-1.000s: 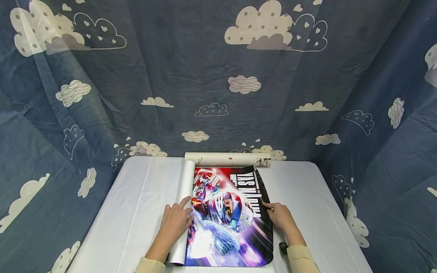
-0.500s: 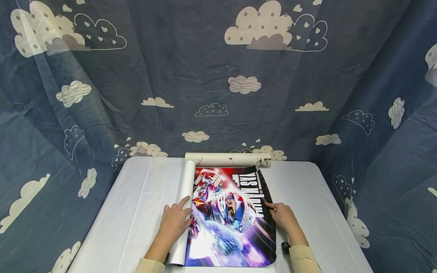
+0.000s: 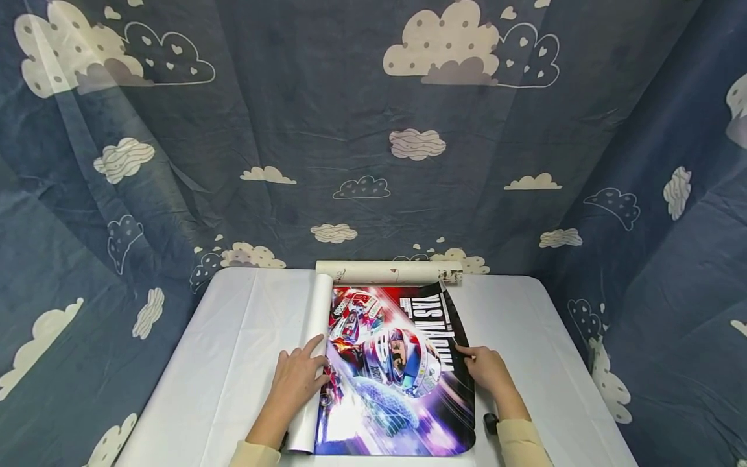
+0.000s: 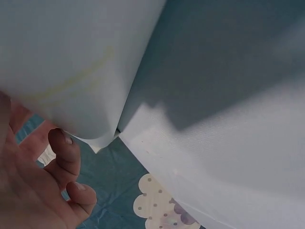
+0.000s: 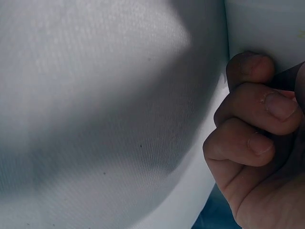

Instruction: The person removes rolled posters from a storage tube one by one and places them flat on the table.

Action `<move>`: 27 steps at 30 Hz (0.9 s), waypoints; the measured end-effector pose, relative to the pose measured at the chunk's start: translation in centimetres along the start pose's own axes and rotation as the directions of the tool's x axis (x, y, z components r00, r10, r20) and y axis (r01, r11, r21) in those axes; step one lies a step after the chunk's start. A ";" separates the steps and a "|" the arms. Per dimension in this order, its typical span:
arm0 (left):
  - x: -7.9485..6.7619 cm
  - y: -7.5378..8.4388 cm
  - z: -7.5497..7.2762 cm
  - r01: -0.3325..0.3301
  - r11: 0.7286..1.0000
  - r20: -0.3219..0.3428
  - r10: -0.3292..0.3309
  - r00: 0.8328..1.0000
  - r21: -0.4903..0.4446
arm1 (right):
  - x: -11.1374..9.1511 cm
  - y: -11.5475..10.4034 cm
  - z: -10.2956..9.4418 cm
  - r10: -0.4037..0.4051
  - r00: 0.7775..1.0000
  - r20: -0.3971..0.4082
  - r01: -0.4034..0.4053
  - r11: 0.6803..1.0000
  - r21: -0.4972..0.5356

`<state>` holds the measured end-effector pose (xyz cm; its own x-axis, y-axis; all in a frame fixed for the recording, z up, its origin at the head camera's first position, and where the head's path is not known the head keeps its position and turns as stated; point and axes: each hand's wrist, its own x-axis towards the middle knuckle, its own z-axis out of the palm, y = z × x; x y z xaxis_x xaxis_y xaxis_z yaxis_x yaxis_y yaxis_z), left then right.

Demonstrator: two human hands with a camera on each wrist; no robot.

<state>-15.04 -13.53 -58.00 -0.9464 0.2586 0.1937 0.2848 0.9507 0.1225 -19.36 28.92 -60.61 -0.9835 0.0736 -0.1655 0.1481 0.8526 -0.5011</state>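
Note:
A glossy poster (image 3: 397, 389) with a racing helmet and white lettering lies partly unrolled on the white table. Its left part is still a white roll (image 3: 320, 305). My left hand (image 3: 296, 379) rests over this roll, index finger and thumb reaching to the printed side. In the left wrist view, two loosely bent fingers (image 4: 66, 157) show beside the white paper. At the poster's right edge, my right hand (image 3: 489, 373) pinches the paper between thumb and index finger. The right wrist view shows the other fingers (image 5: 238, 140) curled; the pinch itself is mostly hidden.
Another rolled paper (image 3: 388, 272), cream with a patterned end, lies across the table's far edge. A small black object (image 3: 491, 424) sits beside the right sleeve. White cloth covers the table (image 3: 245, 337), and a dark blue cloud-print curtain (image 3: 327, 117) hangs around it.
My right hand has moved a little to the right with the poster's edge, and slightly more of the print shows. The left hand has stayed nearly in place on the roll.

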 end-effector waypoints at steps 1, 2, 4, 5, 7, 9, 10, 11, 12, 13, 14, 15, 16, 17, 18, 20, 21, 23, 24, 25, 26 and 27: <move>0.0 0.0 0.0 0.004 1.000 0.009 -0.004 1.000 -0.001 | 0.0 0.0 0.0 0.002 1.000 0.003 -0.002 1.000 0.000; 0.0 -0.1 0.0 0.006 1.000 0.017 -0.006 1.000 0.003 | 0.0 0.1 0.0 0.000 1.000 0.002 0.000 1.000 -0.005; 0.0 -0.1 0.0 0.009 1.000 0.024 -0.009 1.000 0.004 | -0.1 0.1 -0.1 -0.001 1.000 0.003 0.001 1.000 -0.009; 0.0 -0.1 -0.1 0.008 1.000 0.024 -0.009 1.000 0.006 | -0.1 0.2 -0.1 0.000 1.000 0.003 0.000 1.000 -0.011; 0.0 -0.1 -0.2 0.006 1.000 0.024 -0.006 1.000 0.010 | -0.1 0.2 -0.3 -0.004 1.000 -0.003 0.004 1.000 -0.015; 0.0 -0.2 -0.3 0.002 1.000 0.021 -0.003 1.000 0.012 | -0.1 0.2 -0.4 -0.006 1.000 -0.004 0.006 1.000 -0.015; -0.1 -0.1 -0.4 0.001 1.000 0.018 -0.001 1.000 0.013 | -0.1 0.2 -0.5 -0.009 1.000 -0.005 0.009 1.000 -0.018; -0.1 -0.1 -0.5 -0.001 1.000 0.014 0.001 1.000 0.013 | -0.1 0.2 -0.5 -0.012 1.000 -0.006 0.012 1.000 -0.021; -0.1 -0.1 -0.5 -0.002 1.000 0.012 0.002 1.000 0.008 | -0.1 0.3 -0.6 -0.014 1.000 -0.006 0.014 1.000 -0.021; -0.1 -0.1 -0.5 -0.003 1.000 0.007 0.003 1.000 0.004 | -0.1 0.3 -0.6 -0.017 1.000 -0.006 0.017 1.000 -0.021; -0.1 -0.1 -0.6 -0.003 1.000 0.004 0.003 1.000 -0.004 | -0.1 0.5 -0.6 -0.020 1.000 -0.006 0.019 1.000 -0.021; -0.1 -0.1 -0.5 -0.004 1.000 -0.002 0.004 1.000 -0.011 | -0.1 0.5 -0.6 -0.023 1.000 -0.007 0.023 1.000 -0.021; -0.1 -0.1 -0.5 -0.004 1.000 -0.006 0.004 1.000 -0.017 | -0.1 0.6 -0.6 -0.025 1.000 -0.008 0.025 0.999 -0.024; -0.1 -0.2 -0.5 -0.005 1.000 -0.008 0.005 1.000 -0.025 | -0.1 0.6 -0.7 -0.026 1.000 -0.009 0.025 0.999 -0.022; -0.1 -0.2 -0.4 -0.005 0.999 -0.009 0.005 1.000 -0.032 | -0.1 0.7 -0.7 -0.026 1.000 -0.010 0.026 0.999 -0.022; -0.1 -0.3 -0.3 -0.008 0.999 -0.010 0.008 1.000 -0.047 | 0.0 0.8 -0.7 -0.028 1.000 -0.012 0.028 0.999 -0.023; -0.1 -0.4 -0.3 -0.012 0.999 -0.012 0.012 1.000 -0.053 | -0.1 0.8 -0.7 -0.029 1.000 -0.013 0.028 0.999 -0.024; 0.0 -0.5 -0.2 -0.024 0.998 -0.017 0.023 1.000 -0.063 | -0.1 0.9 -0.8 -0.027 1.000 -0.012 0.026 0.999 -0.026; 0.0 -0.6 -0.1 -0.031 0.997 -0.021 0.030 0.999 -0.067 | -0.1 0.9 -0.8 -0.026 1.000 -0.011 0.026 0.999 -0.030; 0.0 -0.7 -0.1 -0.038 0.997 -0.023 0.037 0.999 -0.071 | -0.1 1.0 -0.8 -0.026 1.000 -0.009 0.025 0.999 -0.031; 0.0 -0.7 -0.1 -0.044 0.996 -0.024 0.042 0.999 -0.075 | -0.1 1.0 -0.9 -0.025 1.000 -0.008 0.024 0.999 -0.034; 0.0 -0.7 -0.1 -0.048 0.996 -0.024 0.047 0.999 -0.080 | -0.1 1.1 -0.9 -0.026 1.000 -0.007 0.025 0.999 -0.036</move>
<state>-15.25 -14.25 -57.96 -0.9282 0.2984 0.2223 0.3415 0.9203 0.1907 -19.21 30.32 -60.37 -0.9876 0.0552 -0.1470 0.1194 0.8721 -0.4745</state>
